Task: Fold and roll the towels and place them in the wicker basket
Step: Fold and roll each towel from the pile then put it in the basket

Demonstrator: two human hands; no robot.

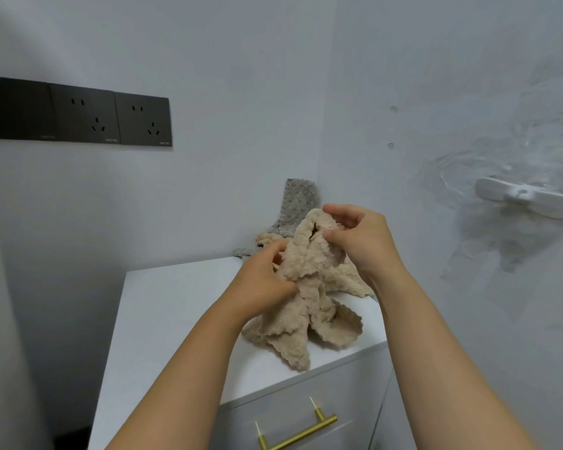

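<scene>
Both hands are up over the white cabinet top point(163, 319), and between them hangs a crumpled beige towel of nubbly, scalloped-edged cloth point(309, 287). The right hand point(358, 235) pinches the towel's highest fold between thumb and fingers, closed tight on the fabric; the left hand point(264, 280) gathers a bunch lower down at the towel's left side, fingers curled into it. The lower flaps sag and rest on the cabinet top near its front edge, towards the right side. Behind, in the back corner against the wall, lies a grey dotted towel point(293, 206) leaning upward, with a scrap of another beige cloth point(267, 238) just beside it. No wicker basket shows in this view. This towel looks light and thoroughly limp: it drapes wherever it isn't held, so it won't keep a shape by itself. The sensible hold, I'd judge, is two adjacent corners along one edge, so it can be shaken out and laid flat on the cabinet before folding. Folding hasn't properly begun; the cloth is bunched.
</scene>
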